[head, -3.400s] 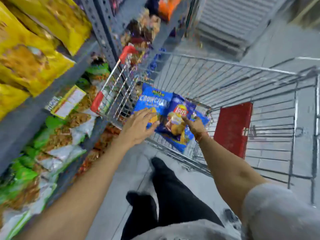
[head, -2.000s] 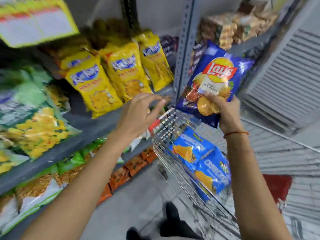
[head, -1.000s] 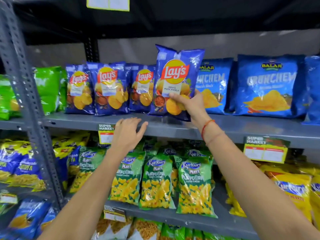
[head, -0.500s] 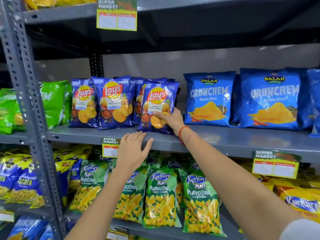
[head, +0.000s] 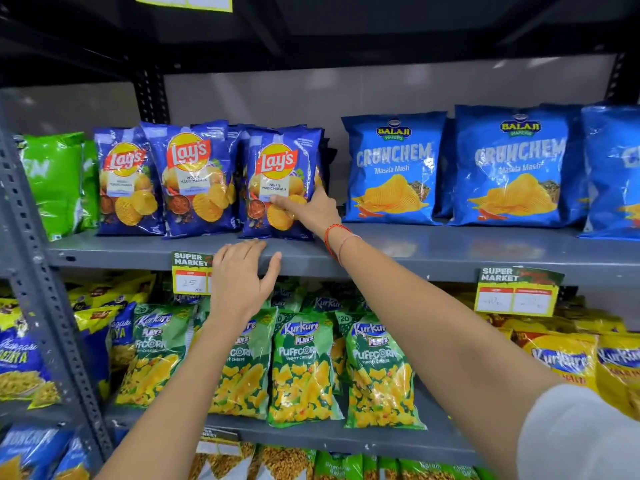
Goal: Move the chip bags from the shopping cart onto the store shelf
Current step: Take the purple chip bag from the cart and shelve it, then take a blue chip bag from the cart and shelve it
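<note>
A dark blue Lay's chip bag (head: 277, 168) stands upright on the grey store shelf (head: 433, 251), at the right end of a row of matching Lay's bags (head: 192, 178). My right hand (head: 311, 213) grips its lower right corner, one finger stretched across the front and the others along the right edge. My left hand (head: 242, 282) is open, fingers spread, with the fingertips resting on the shelf's front edge just below that bag. The shopping cart is out of view.
Light blue Crunchem bags (head: 393, 168) stand to the right of a narrow gap, green bags (head: 55, 181) at the far left. Green Puffcorn bags (head: 301, 368) fill the shelf below. A perforated grey upright (head: 38, 289) runs down the left. Price tags (head: 516, 289) hang from the shelf edge.
My right hand carried the Lay's bag from the cart up to the shelf and set it upright beside the other Lay's bags. My left hand rose to the shelf edge.
</note>
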A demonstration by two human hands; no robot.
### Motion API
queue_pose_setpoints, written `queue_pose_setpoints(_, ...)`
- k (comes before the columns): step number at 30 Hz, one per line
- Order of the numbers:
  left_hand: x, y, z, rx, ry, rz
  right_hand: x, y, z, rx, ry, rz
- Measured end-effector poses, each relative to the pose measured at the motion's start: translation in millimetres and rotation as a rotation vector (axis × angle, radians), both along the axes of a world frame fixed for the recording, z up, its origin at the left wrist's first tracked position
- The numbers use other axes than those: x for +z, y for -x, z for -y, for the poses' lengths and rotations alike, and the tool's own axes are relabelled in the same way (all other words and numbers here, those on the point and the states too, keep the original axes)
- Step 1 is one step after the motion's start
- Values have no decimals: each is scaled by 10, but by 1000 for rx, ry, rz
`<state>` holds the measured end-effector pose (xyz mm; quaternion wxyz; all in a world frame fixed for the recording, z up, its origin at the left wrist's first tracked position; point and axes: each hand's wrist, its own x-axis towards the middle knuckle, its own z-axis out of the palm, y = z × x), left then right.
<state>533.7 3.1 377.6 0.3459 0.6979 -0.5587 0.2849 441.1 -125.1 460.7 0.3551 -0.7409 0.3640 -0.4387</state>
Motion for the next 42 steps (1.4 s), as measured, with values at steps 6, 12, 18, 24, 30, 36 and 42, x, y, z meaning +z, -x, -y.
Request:
queue_pose_setpoints(6, 78, 56, -42, -38, -6, -37, -41, 466, -218, -31, 99, 193)
queue_pose_setpoints(12, 215, 687, 14, -289, 122, -137, -349, 1527, -570, -40, 188, 367)
queue_pose_setpoints(18, -242, 1855, 165, -647, 101, -183, -1048, 2947, -975, -247, 109, 446)
queue_pose_setpoints(24, -1244, 3207, 297, -1009, -246, -213, -2162, 4379, -1368, -659, -132, 382)
queue_pose_setpoints(30, -2305, 4273, 398, -1199, -680, -195, -3397, 5406, -1864, -969, -449, 284)
queue_pose_setpoints(36, -3124, 5037, 449, -1190, -1101, -187, -4705, 6054, -2281, -1148, -854, 225)
queue_pose_setpoints(42, -3923, 5710, 669, -1062, -1514, -71, -5649, 6054, -2442, -1214, -1269, 425)
